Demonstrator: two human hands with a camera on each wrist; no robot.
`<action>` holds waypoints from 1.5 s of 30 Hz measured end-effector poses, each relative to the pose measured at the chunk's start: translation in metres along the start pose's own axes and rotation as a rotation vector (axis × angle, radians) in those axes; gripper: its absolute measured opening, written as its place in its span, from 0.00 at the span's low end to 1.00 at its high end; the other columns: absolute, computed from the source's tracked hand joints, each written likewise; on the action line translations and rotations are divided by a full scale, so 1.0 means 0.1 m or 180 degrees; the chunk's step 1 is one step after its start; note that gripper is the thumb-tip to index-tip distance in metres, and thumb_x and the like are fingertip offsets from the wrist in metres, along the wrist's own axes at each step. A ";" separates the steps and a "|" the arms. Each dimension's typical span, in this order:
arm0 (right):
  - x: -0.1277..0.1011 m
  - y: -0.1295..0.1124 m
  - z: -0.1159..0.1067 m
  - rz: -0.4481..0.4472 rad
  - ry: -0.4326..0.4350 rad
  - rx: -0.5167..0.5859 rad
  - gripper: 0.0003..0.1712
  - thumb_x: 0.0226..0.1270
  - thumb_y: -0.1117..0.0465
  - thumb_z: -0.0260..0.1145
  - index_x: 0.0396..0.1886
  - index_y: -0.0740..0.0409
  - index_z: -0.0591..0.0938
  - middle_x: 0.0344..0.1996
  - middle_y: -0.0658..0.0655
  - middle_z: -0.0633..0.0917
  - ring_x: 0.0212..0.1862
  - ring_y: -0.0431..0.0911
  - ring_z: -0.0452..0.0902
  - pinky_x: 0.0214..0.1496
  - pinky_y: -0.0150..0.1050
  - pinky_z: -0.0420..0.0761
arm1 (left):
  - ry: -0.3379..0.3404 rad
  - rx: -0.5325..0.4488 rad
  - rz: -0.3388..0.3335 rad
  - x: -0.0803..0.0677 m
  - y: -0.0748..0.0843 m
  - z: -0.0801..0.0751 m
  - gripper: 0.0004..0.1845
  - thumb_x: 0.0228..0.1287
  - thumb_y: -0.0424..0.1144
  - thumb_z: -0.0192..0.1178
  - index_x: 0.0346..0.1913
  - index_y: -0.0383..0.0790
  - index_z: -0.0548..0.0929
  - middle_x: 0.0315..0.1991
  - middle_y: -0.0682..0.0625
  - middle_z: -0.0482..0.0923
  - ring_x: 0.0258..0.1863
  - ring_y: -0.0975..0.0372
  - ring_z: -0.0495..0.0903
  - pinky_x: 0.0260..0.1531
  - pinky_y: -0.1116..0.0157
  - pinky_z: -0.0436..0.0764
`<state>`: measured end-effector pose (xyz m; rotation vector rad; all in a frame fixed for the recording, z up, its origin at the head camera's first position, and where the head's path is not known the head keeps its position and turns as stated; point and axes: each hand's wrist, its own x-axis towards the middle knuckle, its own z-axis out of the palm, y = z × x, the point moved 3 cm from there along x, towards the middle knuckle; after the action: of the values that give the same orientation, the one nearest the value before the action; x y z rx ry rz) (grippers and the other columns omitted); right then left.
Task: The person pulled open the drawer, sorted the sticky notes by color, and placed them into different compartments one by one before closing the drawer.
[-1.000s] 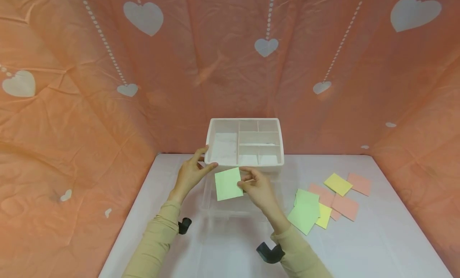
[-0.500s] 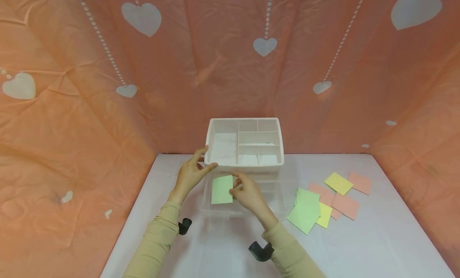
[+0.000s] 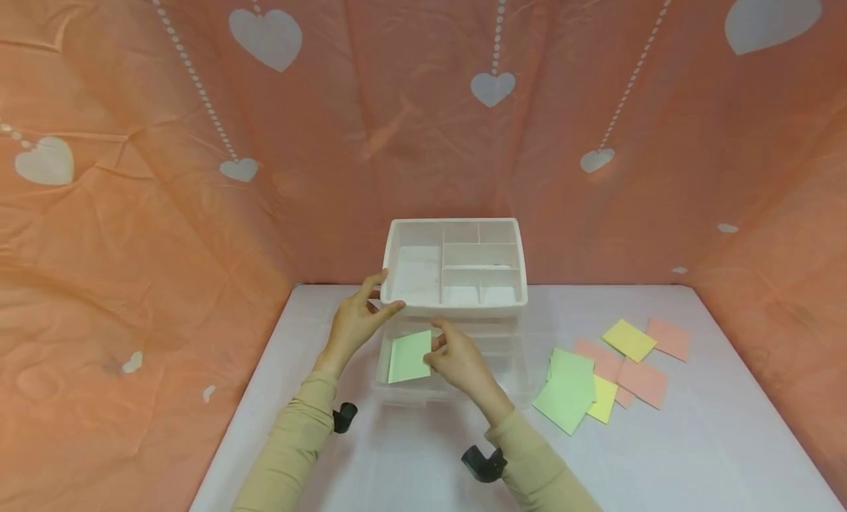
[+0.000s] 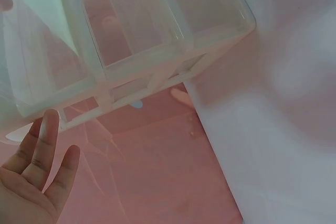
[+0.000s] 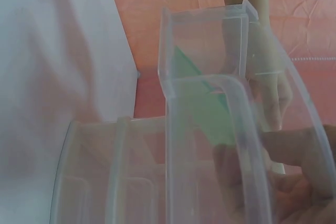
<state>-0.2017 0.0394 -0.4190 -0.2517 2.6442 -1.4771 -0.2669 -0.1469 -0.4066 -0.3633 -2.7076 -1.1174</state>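
Moved since a second ago: right hand [image 3: 463, 361] has carried the green note [image 3: 410, 355] down and to the left, from in front of the white tray into the pulled-out clear drawer [image 3: 450, 390]; left hand [image 3: 357, 322] has kept its place at the tray's corner.
Right hand: thumb and fingers pinch the note's right edge; the note is tilted, its lower part inside the drawer's left side.
Left hand: fingers spread and fairly straight, thumb and forefinger touching the front left corner of the white tray [image 3: 397, 276], steadying the drawer unit [image 3: 456, 328].
Green note: partly in the drawer, not yet let go; the right wrist view shows it as a green shape [image 5: 205, 103] behind the clear drawer wall.
Progress, as I judge it: this one note is nearly stowed and only needs releasing. I cannot make out any other notes inside the drawer.
Left to do: loose notes [image 3: 598, 372] in green, yellow and pink lie on the desk [image 3: 695, 453] to the right of the unit, well apart from both hands; the drawer stands open.
Tray: divided into compartments, sitting on top of the unit; nothing shows in them.
Writing: none readable on the notes, tray or drawer; no brand seen.
Backdrop: orange cloth [image 3: 132, 203] printed with white hearts on dotted strings.
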 end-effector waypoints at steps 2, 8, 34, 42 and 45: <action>-0.02 0.00 0.00 -0.0021 0.0019 -0.0068 0.34 0.56 0.65 0.67 0.63 0.66 0.67 0.38 0.62 0.82 0.37 0.50 0.82 0.34 0.38 0.80 | 0.0005 -0.0008 -0.0006 -0.01 0.00 0.01 0.37 0.54 0.61 0.61 0.67 0.59 0.64 0.51 0.43 0.80 0.31 0.58 0.82 0.27 0.66 0.77; -0.06 -0.03 -0.03 -0.0053 0.0149 -0.0289 0.32 0.59 0.62 0.66 0.63 0.65 0.68 0.38 0.61 0.83 0.38 0.51 0.82 0.35 0.39 0.80 | -0.0011 0.0000 -0.0023 0.00 -0.01 0.02 0.37 0.54 0.62 0.60 0.67 0.61 0.64 0.51 0.43 0.80 0.30 0.58 0.82 0.28 0.66 0.77; -0.28 -0.08 -0.46 -0.0305 0.0708 0.0096 0.20 0.59 0.61 0.68 0.51 0.56 0.80 0.35 0.53 0.84 0.36 0.43 0.81 0.37 0.33 0.78 | 0.0036 -0.0028 0.0069 0.00 -0.02 0.03 0.36 0.55 0.60 0.62 0.67 0.59 0.65 0.52 0.43 0.80 0.28 0.59 0.81 0.27 0.66 0.77; -0.46 0.09 -0.80 -0.0495 0.1153 0.0144 0.17 0.60 0.61 0.67 0.50 0.57 0.81 0.36 0.55 0.85 0.39 0.42 0.81 0.42 0.28 0.78 | 0.0044 -0.0032 0.0074 0.00 -0.02 0.03 0.36 0.55 0.60 0.62 0.66 0.60 0.65 0.53 0.44 0.79 0.29 0.59 0.82 0.27 0.65 0.77; -0.53 0.21 -0.93 -0.0536 0.1411 0.0086 0.16 0.60 0.61 0.67 0.48 0.58 0.82 0.37 0.56 0.86 0.37 0.35 0.79 0.41 0.25 0.77 | 0.0059 -0.0040 0.0079 0.00 -0.03 0.03 0.36 0.54 0.59 0.62 0.66 0.60 0.65 0.53 0.43 0.79 0.28 0.59 0.82 0.27 0.66 0.77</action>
<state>-0.1676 0.1383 -0.3871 -0.1623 3.0011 -1.8023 -0.2679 -0.1468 -0.4103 -0.3854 -2.6740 -1.1261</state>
